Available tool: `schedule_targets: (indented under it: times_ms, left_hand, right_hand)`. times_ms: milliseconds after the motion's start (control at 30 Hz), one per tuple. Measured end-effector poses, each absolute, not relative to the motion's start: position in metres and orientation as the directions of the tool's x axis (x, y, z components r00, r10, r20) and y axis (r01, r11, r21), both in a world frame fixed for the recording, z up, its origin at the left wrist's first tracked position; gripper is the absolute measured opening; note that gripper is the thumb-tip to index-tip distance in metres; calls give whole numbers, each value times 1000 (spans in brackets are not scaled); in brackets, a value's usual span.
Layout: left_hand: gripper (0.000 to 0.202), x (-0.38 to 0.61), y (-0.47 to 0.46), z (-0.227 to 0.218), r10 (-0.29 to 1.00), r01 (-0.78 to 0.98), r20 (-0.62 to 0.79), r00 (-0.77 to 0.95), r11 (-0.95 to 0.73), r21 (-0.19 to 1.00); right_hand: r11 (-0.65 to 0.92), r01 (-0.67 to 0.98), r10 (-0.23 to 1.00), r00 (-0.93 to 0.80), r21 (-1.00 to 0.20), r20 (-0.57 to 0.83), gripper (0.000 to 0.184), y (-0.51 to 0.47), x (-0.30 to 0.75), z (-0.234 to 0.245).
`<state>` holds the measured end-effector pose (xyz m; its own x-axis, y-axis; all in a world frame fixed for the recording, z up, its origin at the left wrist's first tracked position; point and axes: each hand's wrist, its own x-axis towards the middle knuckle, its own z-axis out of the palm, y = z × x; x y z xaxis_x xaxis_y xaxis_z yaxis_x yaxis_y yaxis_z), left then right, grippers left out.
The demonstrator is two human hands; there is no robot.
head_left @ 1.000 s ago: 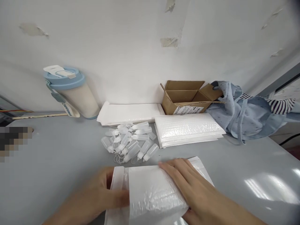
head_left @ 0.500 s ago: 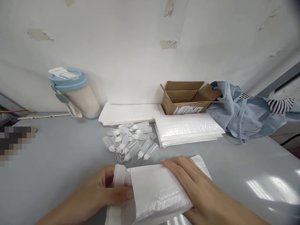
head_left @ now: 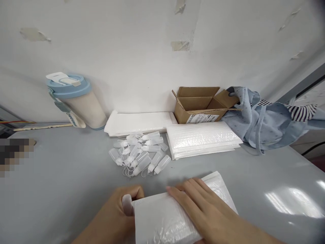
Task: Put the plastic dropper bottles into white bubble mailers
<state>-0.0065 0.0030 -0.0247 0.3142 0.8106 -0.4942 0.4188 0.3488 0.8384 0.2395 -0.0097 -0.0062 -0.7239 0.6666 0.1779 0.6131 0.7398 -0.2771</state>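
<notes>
A white bubble mailer [head_left: 165,215] lies slantwise at the front of the table. My left hand [head_left: 119,211] is closed round its left end, where the whitish flap [head_left: 127,204] curls up between thumb and fingers. My right hand [head_left: 203,210] grips the mailer with its fingers laid across the top; the thumb is mostly hidden at the near edge. Behind the mailer lies a loose heap of small clear plastic dropper bottles [head_left: 142,154] with white tips and caps, apart from both hands.
Behind the bottles are a stack of flat white envelopes [head_left: 139,122] and a pile of bubble mailers [head_left: 200,137]. An open cardboard box [head_left: 203,117] and a light blue cloth [head_left: 266,125] sit at the back right. A blue-lidded tumbler [head_left: 86,106] stands back left, by the wall.
My left hand has moved right and curled its fingers round the mailer's end, bunching the flap that lay flat before. My right hand stays on the mailer, which has shifted slightly down. The view shifted slightly.
</notes>
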Motion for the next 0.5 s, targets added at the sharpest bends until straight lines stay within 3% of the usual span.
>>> schedule_targets:
  times_ms: [133,367,500]
  left_hand:
    - [42,-5,4,-28,812,414,-494,312,351,840]
    - [23,-3,11,-11,774,378,-595,215,496,782]
    - [23,-8,13,-14,788,412,-546,284,414,812]
  right_hand:
    - [797,583,603,-753,-159,264,48,-9,239,-12]
    - [844,518,440,-816,136,374,38,-7,240,-8]
    - [850,472,373,-853,235,364,33,-10,233,-16]
